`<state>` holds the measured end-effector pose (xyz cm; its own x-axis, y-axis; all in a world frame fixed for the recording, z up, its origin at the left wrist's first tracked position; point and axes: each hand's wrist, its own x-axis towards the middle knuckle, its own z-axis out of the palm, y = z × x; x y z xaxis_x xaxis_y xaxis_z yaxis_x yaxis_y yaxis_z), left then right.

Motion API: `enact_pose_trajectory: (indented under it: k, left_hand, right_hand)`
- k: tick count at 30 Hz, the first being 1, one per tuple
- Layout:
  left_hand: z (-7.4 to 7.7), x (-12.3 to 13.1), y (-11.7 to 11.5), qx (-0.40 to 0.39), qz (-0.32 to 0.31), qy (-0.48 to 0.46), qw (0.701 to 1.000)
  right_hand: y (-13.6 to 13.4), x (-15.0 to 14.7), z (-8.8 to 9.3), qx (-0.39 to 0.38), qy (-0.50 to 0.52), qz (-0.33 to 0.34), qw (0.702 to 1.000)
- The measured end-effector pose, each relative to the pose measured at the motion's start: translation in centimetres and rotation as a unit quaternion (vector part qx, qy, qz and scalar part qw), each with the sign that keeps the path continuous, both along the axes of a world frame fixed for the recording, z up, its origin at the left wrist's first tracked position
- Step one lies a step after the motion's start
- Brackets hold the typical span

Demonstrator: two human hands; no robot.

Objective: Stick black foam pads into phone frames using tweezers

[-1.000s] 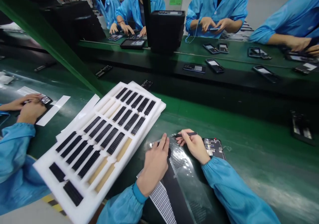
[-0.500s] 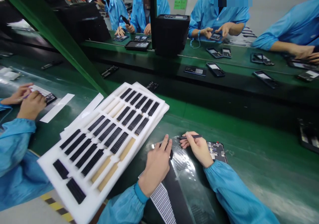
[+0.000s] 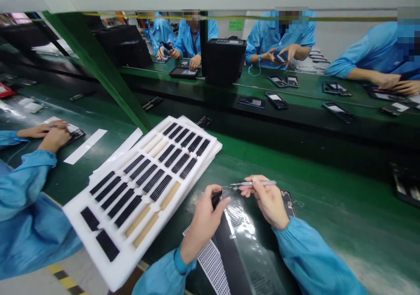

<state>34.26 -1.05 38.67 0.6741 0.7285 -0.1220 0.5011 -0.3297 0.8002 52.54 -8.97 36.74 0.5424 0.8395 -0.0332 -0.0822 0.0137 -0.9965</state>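
My left hand (image 3: 202, 227) is closed, with a small black part (image 3: 215, 199) pinched between its thumb and fingers. Metal tweezers (image 3: 271, 182) are gripped in my right hand (image 3: 268, 204), their tips pointing left toward that black part. Whether the tips touch it I cannot tell. Beneath both hands lies a clear sheet with rows of small dark dots (image 3: 234, 207), beside a black strip (image 3: 232, 251). Part of a white sheet with dark dots (image 3: 213, 264) shows below my left wrist. Behind my right hand, an opened phone (image 3: 288, 203) is partly hidden.
A white foam tray (image 3: 74, 205) holding several black strips in slots lies to the left, stacked on another. A green post (image 3: 98, 72) slants beyond it. Phones (image 3: 276, 100) lie on the far line. Co-workers in blue sleeves (image 3: 26, 216) work at left and across.
My left hand has lifted off the sheet, and now pinches the black part. The tweezers in my right hand have turned, showing a bright side. The camera view has tilted upward.
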Motion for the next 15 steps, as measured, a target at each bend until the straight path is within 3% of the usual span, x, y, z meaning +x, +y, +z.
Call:
enact_pose_trajectory:
  k: [2, 3, 5, 6, 7, 9, 15]
  left_hand:
    - [1.6, -0.5, -0.6, -0.146, 0.016, -0.080, 0.986]
    - [2.4, -0.8, -1.0, -0.254, 0.018, -0.135, 0.957]
    - [3.8, -1.3, -1.7, -0.458, 0.022, -0.249, 0.853]
    - [4.4, -1.6, -2.1, -0.521, 0.024, -0.291, 0.802]
    - [4.8, -1.7, -2.4, -0.549, 0.025, -0.318, 0.773]
    - [5.3, -2.0, -3.0, -0.565, 0.030, -0.346, 0.748]
    - [6.2, -2.7, -4.2, -0.552, 0.040, -0.351, 0.755]
  right_hand:
    - [-1.2, -1.0, 2.7, 0.023, -0.022, 0.041, 0.999]
    - [-1.7, -1.5, 4.0, 0.030, -0.035, 0.063, 0.997]
    - [-2.7, -2.6, 6.1, 0.042, -0.059, 0.089, 0.993]
    - [-3.0, -3.0, 6.8, 0.047, -0.069, 0.091, 0.992]
    - [-3.3, -3.4, 7.2, 0.051, -0.077, 0.088, 0.992]
    - [-3.8, -3.9, 7.6, 0.059, -0.092, 0.078, 0.991]
    - [-5.0, -4.4, 7.9, 0.074, -0.120, 0.071, 0.987]
